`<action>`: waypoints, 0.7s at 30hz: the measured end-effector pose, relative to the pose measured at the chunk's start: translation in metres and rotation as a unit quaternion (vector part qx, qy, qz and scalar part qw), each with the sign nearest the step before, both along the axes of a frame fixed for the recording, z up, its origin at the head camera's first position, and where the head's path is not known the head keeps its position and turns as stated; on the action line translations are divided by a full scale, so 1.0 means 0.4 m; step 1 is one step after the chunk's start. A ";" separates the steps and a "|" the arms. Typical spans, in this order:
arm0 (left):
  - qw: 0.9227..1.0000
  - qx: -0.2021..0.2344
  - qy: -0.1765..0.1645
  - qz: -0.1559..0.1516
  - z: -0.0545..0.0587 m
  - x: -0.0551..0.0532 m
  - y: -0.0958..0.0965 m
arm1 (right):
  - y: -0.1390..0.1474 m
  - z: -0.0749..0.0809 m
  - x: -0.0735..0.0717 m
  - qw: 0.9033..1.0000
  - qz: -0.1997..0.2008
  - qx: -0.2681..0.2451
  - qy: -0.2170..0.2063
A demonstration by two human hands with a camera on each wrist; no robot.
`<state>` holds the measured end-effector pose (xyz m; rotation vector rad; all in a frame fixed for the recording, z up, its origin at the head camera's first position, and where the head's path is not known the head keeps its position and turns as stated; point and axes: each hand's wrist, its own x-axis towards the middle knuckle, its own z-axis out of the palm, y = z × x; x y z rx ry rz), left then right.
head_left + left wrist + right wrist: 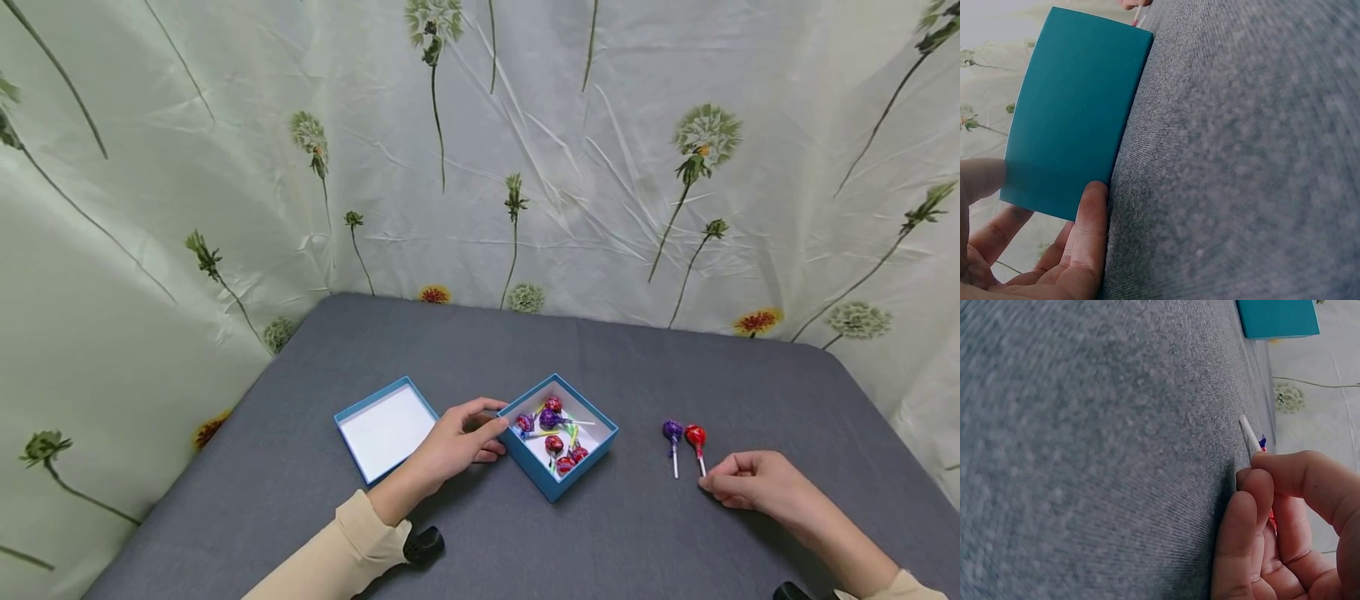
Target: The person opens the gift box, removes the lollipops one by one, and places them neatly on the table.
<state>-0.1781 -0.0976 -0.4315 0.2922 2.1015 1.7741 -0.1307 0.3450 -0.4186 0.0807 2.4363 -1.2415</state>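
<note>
An open blue box (551, 483) with a white inside holds several wrapped lollipops (553, 421) in red and purple. My left hand (457, 442) grips its left corner, thumb near the rim and fingers around the sides; the left wrist view shows a fingertip (1092, 194) low against the blue wall. On the right, my right hand (761, 483) pinches the end of the white stick of a red lollipop (696, 435). Just left of it lies a purple lollipop (672, 431). In the right wrist view the fingers mostly hide the red lollipop (1272, 519).
A shallow blue lid (386, 429), white inside, lies left of the box, partly behind my left forearm. Grey cloth (600, 350) covers the table. A pale curtain (480, 208) printed with dandelions hangs along the back and left side.
</note>
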 end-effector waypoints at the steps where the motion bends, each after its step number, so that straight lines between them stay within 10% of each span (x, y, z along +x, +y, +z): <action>1: 1.000 0.001 0.000 0.000 0.000 0.000 0.000 | 0.000 -0.001 0.000 1.000 0.000 0.000 -0.002; 21: 1.000 0.000 0.004 0.002 0.000 0.002 0.001 | 0.011 0.003 0.001 0.999 0.006 -0.025 -0.026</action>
